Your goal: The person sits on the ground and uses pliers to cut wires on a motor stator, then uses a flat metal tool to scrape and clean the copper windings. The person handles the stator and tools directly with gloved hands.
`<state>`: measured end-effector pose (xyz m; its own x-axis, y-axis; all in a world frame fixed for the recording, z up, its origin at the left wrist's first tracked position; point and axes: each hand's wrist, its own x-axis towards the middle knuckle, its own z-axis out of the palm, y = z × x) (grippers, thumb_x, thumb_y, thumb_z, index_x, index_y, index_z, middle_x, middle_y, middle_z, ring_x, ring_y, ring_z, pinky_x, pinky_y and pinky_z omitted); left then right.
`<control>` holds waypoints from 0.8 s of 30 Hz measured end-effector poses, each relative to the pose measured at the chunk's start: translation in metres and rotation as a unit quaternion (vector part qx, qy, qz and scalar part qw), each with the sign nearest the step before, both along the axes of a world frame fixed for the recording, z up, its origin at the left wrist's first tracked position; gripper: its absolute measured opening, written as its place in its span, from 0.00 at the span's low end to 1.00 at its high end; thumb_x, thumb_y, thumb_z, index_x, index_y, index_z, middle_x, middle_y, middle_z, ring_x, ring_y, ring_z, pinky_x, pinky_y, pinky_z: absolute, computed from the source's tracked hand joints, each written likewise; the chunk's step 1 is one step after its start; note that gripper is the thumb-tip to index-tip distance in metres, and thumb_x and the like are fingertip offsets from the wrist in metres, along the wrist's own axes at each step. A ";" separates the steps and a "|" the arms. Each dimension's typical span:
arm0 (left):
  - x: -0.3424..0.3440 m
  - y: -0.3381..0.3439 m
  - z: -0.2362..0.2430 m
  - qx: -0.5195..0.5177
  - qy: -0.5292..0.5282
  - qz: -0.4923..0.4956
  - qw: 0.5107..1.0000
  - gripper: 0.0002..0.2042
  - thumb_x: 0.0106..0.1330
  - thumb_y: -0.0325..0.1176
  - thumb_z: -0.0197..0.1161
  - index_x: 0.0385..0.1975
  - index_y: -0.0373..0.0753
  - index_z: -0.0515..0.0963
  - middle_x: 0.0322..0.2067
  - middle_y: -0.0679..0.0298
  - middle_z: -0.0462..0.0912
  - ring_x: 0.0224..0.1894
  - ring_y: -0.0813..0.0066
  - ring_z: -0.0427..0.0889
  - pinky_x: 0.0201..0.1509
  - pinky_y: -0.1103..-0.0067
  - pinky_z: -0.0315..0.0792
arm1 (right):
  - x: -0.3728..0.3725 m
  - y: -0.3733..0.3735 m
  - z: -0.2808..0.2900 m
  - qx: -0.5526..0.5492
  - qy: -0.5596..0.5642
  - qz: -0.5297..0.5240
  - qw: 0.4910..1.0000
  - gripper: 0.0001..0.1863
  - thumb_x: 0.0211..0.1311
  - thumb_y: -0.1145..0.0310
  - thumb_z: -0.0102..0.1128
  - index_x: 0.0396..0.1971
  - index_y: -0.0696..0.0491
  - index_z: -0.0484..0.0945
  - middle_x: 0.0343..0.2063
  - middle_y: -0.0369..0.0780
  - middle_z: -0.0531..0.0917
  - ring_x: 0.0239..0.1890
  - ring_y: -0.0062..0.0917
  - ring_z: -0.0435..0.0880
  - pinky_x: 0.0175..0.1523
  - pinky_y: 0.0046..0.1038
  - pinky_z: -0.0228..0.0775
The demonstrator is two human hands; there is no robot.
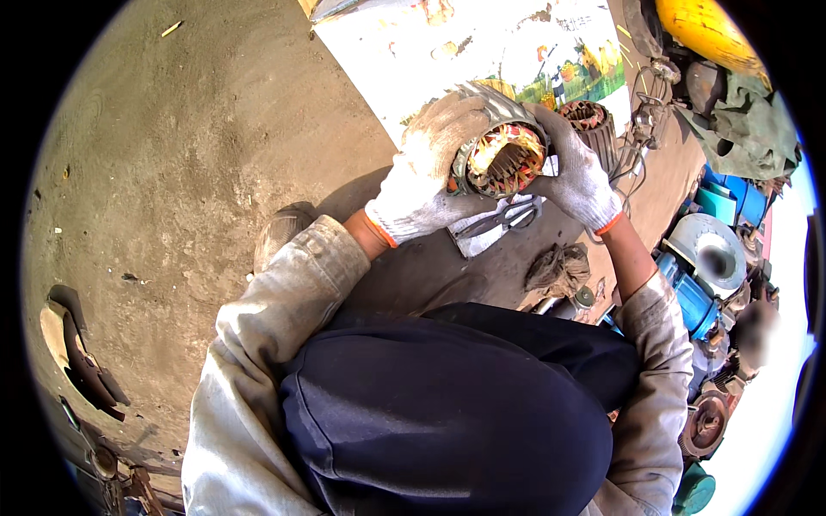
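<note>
My left hand (417,185) and my right hand (575,172), both in off-white knit gloves with soiled fingers and orange cuffs, grip a metal motor stator (497,179) from either side. Its open end shows wound coils with pale and red insulation. A second stator (602,142) with a ribbed dark body stands just right of my right hand. Below the held stator, dark scissors (516,219) lie on a small white pad (473,243). A large white sheet with colorful printed pictures (361,39) lies beyond my hands.
Along the right are wires (644,112), a yellow container (705,30), green cloth (744,129), blue motor housings (688,297), a pale metal casting (705,241) and other parts. A crumpled rag (557,271) lies below my right hand. A curved metal piece (60,340) lies at left on the dirty floor (172,189).
</note>
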<state>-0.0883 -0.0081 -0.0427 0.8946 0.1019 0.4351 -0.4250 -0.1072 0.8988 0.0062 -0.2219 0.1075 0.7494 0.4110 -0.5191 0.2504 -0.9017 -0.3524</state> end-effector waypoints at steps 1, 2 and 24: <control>0.001 -0.002 0.000 -0.006 -0.004 -0.004 1.000 0.49 0.45 0.45 0.93 0.70 0.42 0.74 0.71 0.51 0.76 0.76 0.41 0.72 0.81 0.49 0.65 | -0.001 -0.004 -0.001 -0.001 -0.008 0.008 1.000 0.60 0.46 0.75 0.90 0.81 0.51 0.64 0.74 0.47 0.77 0.72 0.38 0.81 0.72 0.39 0.80; 0.000 -0.002 0.000 -0.004 -0.004 -0.004 1.000 0.49 0.45 0.45 0.93 0.70 0.42 0.74 0.71 0.50 0.76 0.76 0.41 0.72 0.81 0.49 0.65 | -0.002 -0.003 0.000 -0.001 -0.014 0.010 1.000 0.59 0.46 0.74 0.89 0.81 0.50 0.65 0.74 0.47 0.78 0.73 0.39 0.81 0.72 0.39 0.80; 0.012 -0.003 0.006 0.017 0.012 -0.004 1.000 0.54 0.41 0.39 0.93 0.73 0.35 0.71 0.70 0.41 0.77 0.74 0.40 0.76 0.80 0.54 0.71 | 0.005 -0.011 -0.009 0.021 0.013 -0.046 0.999 0.58 0.51 0.70 0.86 0.83 0.49 0.61 0.71 0.51 0.80 0.69 0.40 0.85 0.72 0.39 0.81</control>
